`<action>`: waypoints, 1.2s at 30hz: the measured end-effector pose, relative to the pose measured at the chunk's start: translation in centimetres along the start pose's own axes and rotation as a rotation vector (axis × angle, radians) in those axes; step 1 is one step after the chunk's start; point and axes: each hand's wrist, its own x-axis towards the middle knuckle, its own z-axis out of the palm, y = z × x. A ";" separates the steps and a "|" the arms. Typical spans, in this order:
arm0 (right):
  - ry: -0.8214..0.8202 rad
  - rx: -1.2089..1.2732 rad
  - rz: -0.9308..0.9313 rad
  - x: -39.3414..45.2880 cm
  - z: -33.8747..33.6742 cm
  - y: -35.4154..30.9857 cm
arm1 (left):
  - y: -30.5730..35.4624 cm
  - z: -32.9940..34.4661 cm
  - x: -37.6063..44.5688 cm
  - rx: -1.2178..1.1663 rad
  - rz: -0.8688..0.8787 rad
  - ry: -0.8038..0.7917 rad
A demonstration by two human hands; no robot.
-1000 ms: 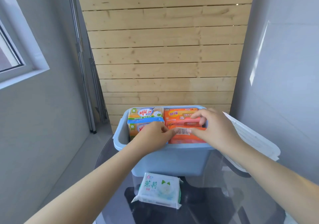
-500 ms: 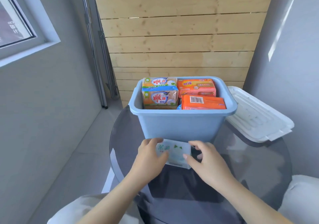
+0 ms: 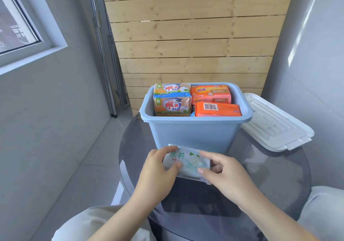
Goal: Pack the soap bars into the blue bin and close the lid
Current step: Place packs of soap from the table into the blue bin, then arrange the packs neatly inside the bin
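Observation:
The blue bin (image 3: 195,134) stands open on a round glass table, packed with soap bars: tan and blue ones (image 3: 172,103) on the left, orange ones (image 3: 216,108) on the right. In front of the bin, a white soap pack with green lettering (image 3: 188,161) is held between both hands. My left hand (image 3: 158,172) grips its left end with the thumb on top. My right hand (image 3: 223,173) pinches its right end. The white lid (image 3: 273,127) lies to the right of the bin, beside it.
The dark glass table (image 3: 270,175) has a curved edge on the left and right. A wooden slat wall (image 3: 195,45) rises behind the bin, grey walls close in at both sides, and a window (image 3: 16,28) sits at the upper left. A white cushion (image 3: 323,209) shows at lower right.
Both hands left the soap in the bin and came down to the white pack on the table. They now hold it slightly raised at both ends. The camera tilted down.

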 end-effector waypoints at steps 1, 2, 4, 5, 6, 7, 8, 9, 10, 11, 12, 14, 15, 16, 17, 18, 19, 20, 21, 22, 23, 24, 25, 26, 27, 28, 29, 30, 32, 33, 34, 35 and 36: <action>0.014 0.019 -0.032 -0.5 -0.5 -0.7 | 0.9 -0.8 -0.4 -0.003 0.047 0.029; 0.031 0.036 -0.070 -0.8 -1.0 -1.6 | 1.8 -1.7 -0.7 -0.008 0.096 0.057; 0.056 0.056 -0.155 -1.3 -2.3 -3.6 | 3.7 -3.5 -0.8 -0.027 0.175 0.112; 0.062 0.064 -0.191 -1.2 -2.9 -4.7 | 4.7 -4.3 -0.5 -0.039 0.203 0.134; 0.071 0.069 -0.222 -1.0 -3.5 -5.8 | 5.6 -5.1 0.0 -0.047 0.226 0.151; 0.085 0.075 -0.246 -0.5 -4.0 -6.9 | 6.4 -5.7 0.7 -0.043 0.240 0.160; 0.099 0.084 -0.264 0.3 -4.4 -7.8 | 7.1 -6.2 1.6 -0.027 0.244 0.161; 0.106 0.099 -0.273 1.2 -4.8 -8.6 | 7.7 -6.7 2.7 -0.005 0.239 0.155; 0.103 0.117 -0.270 2.3 -5.0 -9.4 | 8.1 -7.0 3.8 0.011 0.225 0.147; 0.086 0.133 -0.257 3.5 -5.2 -10.1 | 8.5 -7.2 5.0 0.015 0.203 0.139; 0.063 0.139 -0.241 4.7 -5.3 -10.9 | 8.7 -7.4 6.2 0.014 0.176 0.133; 0.011 0.120 -0.191 6.9 -5.0 -12.0 | 8.7 -7.5 8.2 0.025 0.116 0.110; -0.011 0.081 -0.161 7.9 -4.9 -12.2 | 8.5 -7.4 8.9 0.051 0.093 0.087; -0.034 0.027 -0.135 8.8 -4.7 -12.3 | 8.2 -7.3 9.4 0.091 0.074 0.058; -0.060 -0.024 -0.111 9.5 -4.6 -12.3 | 7.8 -7.2 9.8 0.130 0.061 0.024; -0.086 -0.056 -0.085 10.1 -4.5 -12.1 | 7.4 -7.0 10.1 0.156 0.047 -0.010; -0.107 -0.064 -0.065 10.6 -4.3 -11.9 | 7.0 -6.9 10.3 0.169 0.040 -0.033; -0.115 -0.076 -0.054 11.1 -4.3 -11.6 | 6.6 -6.8 10.5 0.178 0.034 -0.045; -0.114 -0.113 -0.056 11.4 -4.2 -11.3 | 6.2 -6.6 10.7 0.188 0.024 -0.052; -0.107 -0.177 -0.073 11.7 -4.0 -11.1 | 6.0 -6.5 10.9 0.205 0.015 -0.056; -0.099 -0.238 -0.102 11.9 -3.8 -10.9 | 5.9 -6.4 11.1 0.225 0.009 -0.058; -0.090 -0.281 -0.132 12.1 -3.5 -10.8 | 5.7 -6.3 11.2 0.243 0.006 -0.060; -0.083 -0.304 -0.153 12.2 -3.2 -10.6 | 5.6 -6.2 11.4 0.257 0.004 -0.060; -0.073 -0.320 -0.167 12.3 -3.1 -10.5 | 5.6 -6.2 11.6 0.265 -0.001 -0.060; -0.063 -0.341 -0.179 12.4 -3.0 -10.4 | 5.6 -6.2 11.7 0.272 -0.006 -0.067; -0.057 -0.378 -0.191 12.5 -3.0 -10.4 | 5.6 -6.2 11.8 0.282 -0.013 -0.077; -0.058 -0.424 -0.205 12.6 -3.0 -10.5 | 5.7 -6.2 11.9 0.293 -0.018 -0.080; -0.061 -0.471 -0.213 12.7 -3.1 -10.5 | 5.6 -6.3 12.0 0.296 -0.019 -0.074; -0.033 -0.590 -0.220 12.7 -3.1 -10.9 | 5.2 -6.3 12.2 0.272 -0.008 -0.049; 0.023 -0.648 -0.235 12.8 -3.0 -11.1 | 5.0 -6.3 12.4 0.260 0.008 -0.029; 0.100 -0.679 -0.261 13.0 -2.9 -11.1 | 4.8 -6.2 12.6 0.253 0.033 0.001; 0.174 -0.665 -0.295 13.5 -2.7 -11.1 | 4.6 -6.0 12.9 0.242 0.067 0.043; 0.227 -0.621 -0.332 13.9 -2.6 -11.0 | 4.5 -5.8 13.2 0.224 0.107 0.097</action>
